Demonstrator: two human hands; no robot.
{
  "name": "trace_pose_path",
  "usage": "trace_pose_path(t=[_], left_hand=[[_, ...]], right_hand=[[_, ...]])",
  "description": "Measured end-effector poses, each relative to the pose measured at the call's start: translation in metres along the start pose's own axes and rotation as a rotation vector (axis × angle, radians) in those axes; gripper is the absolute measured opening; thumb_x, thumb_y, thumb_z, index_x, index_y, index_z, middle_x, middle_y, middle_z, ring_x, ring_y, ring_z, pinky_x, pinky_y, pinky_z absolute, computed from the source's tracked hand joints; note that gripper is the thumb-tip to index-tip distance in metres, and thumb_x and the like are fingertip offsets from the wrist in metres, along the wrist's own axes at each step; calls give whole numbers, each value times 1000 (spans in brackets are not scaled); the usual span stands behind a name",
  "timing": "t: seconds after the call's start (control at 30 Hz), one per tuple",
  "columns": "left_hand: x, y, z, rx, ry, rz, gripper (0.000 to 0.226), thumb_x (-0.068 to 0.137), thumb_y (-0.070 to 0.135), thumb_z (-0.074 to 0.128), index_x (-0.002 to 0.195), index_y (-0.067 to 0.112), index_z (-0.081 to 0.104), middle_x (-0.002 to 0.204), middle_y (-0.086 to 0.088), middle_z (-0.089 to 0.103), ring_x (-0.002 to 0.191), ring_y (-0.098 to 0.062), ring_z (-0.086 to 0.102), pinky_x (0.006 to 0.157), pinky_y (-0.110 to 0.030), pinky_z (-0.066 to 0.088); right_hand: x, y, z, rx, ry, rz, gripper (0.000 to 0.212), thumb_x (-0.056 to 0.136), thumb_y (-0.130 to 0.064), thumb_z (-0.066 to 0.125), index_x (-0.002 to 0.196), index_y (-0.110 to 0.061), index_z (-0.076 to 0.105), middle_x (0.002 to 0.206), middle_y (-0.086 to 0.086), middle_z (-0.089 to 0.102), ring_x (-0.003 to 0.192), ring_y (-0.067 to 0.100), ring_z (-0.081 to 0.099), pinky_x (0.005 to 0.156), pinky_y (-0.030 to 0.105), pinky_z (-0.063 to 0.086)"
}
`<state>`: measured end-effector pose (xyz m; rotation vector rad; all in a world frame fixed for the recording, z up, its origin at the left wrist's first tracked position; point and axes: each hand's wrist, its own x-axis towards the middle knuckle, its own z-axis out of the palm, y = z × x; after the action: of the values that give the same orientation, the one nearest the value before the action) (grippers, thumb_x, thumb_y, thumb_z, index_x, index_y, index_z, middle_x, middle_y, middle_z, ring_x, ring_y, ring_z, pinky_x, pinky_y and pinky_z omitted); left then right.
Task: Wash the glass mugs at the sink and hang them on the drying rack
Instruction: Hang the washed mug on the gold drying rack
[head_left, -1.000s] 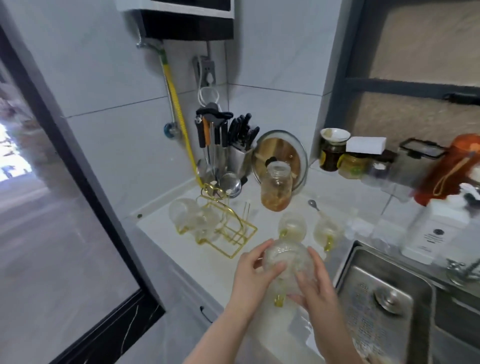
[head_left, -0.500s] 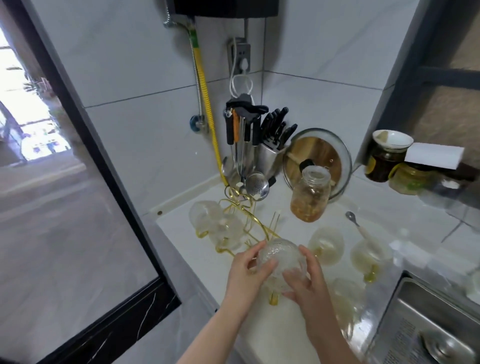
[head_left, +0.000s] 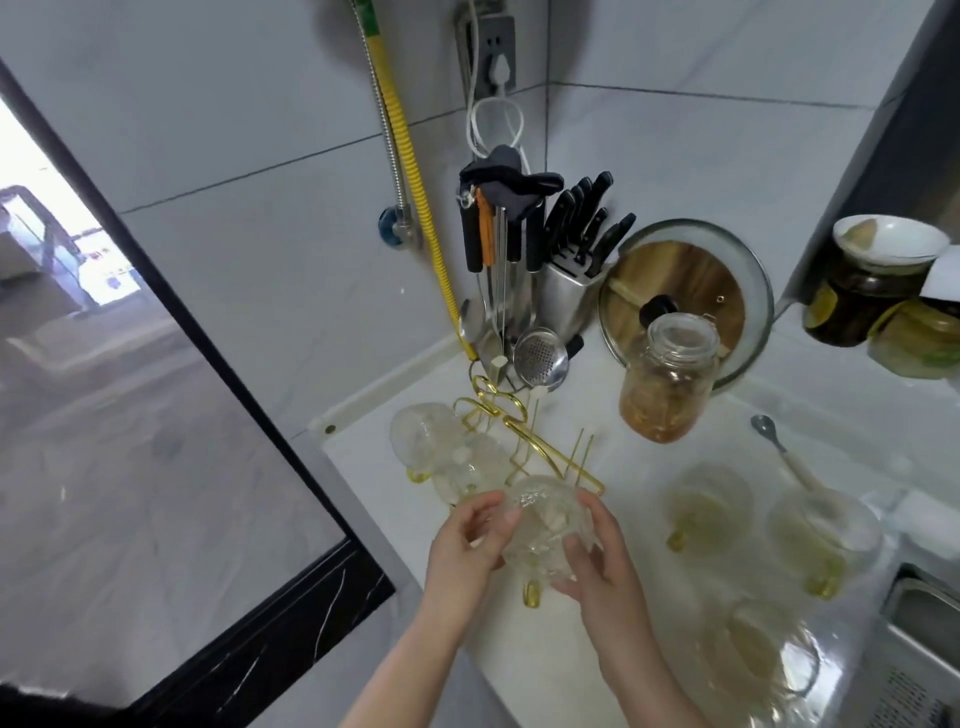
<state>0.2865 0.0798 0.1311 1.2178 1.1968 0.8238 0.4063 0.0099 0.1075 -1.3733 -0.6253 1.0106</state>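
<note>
A textured glass mug (head_left: 545, 525) with a yellow handle is held upside down between both hands, just in front of the gold wire drying rack (head_left: 524, 436). My left hand (head_left: 467, 545) grips its left side and my right hand (head_left: 597, 561) grips its right side. Two glass mugs (head_left: 431, 441) hang on the rack's left side. Three more mugs stand on the counter to the right: one (head_left: 706, 499), another (head_left: 821, 530) with a spoon in it, and a third (head_left: 763, 654) nearest me.
A glass jar (head_left: 670, 379) stands behind the rack, with a utensil holder (head_left: 498, 291), a knife block (head_left: 571, 280) and a leaning pot lid (head_left: 691, 280) in the corner. The sink's rim (head_left: 914, 608) shows at the right edge. The counter edge drops off at the left.
Both hands have carried the mug left and forward, from near the sink up to the rack. The view has turned left, so the sink has slid to the right edge.
</note>
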Motion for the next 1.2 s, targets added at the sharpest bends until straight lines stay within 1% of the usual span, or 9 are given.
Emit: trace_pose_path(t=[0.2,0.37,0.57,0.7,0.8,0.97,1.07,1.13,1.2], left_hand=[[9,3,-26,-13,-88,3,21,85,25,67,106,24,64,103,2,71,99,-13,65,71,-26,58],[27,-2,-48,-40,-168,-12,30,85,21,68,115,19,62,111,0,67,105,-16,63,61,-14,52],[48,-20,-55,-9,-218,-66,37,82,27,71,117,20,59,111,4,64,100,-13,64,62,-17,53],[60,-36,-55,23,-244,-108,28,82,26,72,107,28,60,109,7,64,100,-12,63,66,-23,57],[67,-46,-54,52,-244,-122,29,84,19,72,111,21,61,104,3,65,95,-13,65,68,-26,59],[73,-51,-50,78,-227,-115,24,85,21,70,106,30,64,100,4,65,92,-12,66,69,-28,59],[76,-52,-47,113,-209,-88,20,85,24,69,101,35,65,100,7,64,90,-10,65,70,-29,60],[77,-52,-46,137,-206,-71,18,85,26,69,100,37,65,100,8,65,90,-10,65,71,-30,60],[78,-52,-46,169,-204,-57,18,84,28,70,98,38,64,101,9,65,90,-10,65,75,-34,60]], right_hand=[[-3,-4,19,-85,62,-15,46,96,-16,53,118,-55,48,134,-5,47,122,13,51,67,21,57],[3,0,43,-103,136,28,46,95,-14,54,137,-29,42,138,-2,48,123,16,52,69,25,57],[9,14,57,-192,228,67,46,95,-18,56,139,-24,43,140,-3,46,124,19,49,74,27,57],[12,22,61,-237,278,80,45,96,-19,54,139,-25,43,140,-3,44,129,17,45,92,37,53],[16,27,64,-300,334,71,41,96,-18,54,136,-25,46,135,-2,44,129,17,44,103,45,45],[24,33,69,-308,411,83,39,96,-13,53,135,-17,49,132,2,51,124,22,50,102,51,45],[25,33,72,-270,447,93,37,96,-11,53,132,-17,51,121,-3,57,116,21,56,98,51,48],[26,35,72,-253,459,102,37,96,-11,53,132,-17,51,114,-8,57,113,21,58,96,50,50],[27,38,72,-255,469,121,37,96,-13,53,132,-20,50,118,-4,54,114,20,56,94,48,51]])
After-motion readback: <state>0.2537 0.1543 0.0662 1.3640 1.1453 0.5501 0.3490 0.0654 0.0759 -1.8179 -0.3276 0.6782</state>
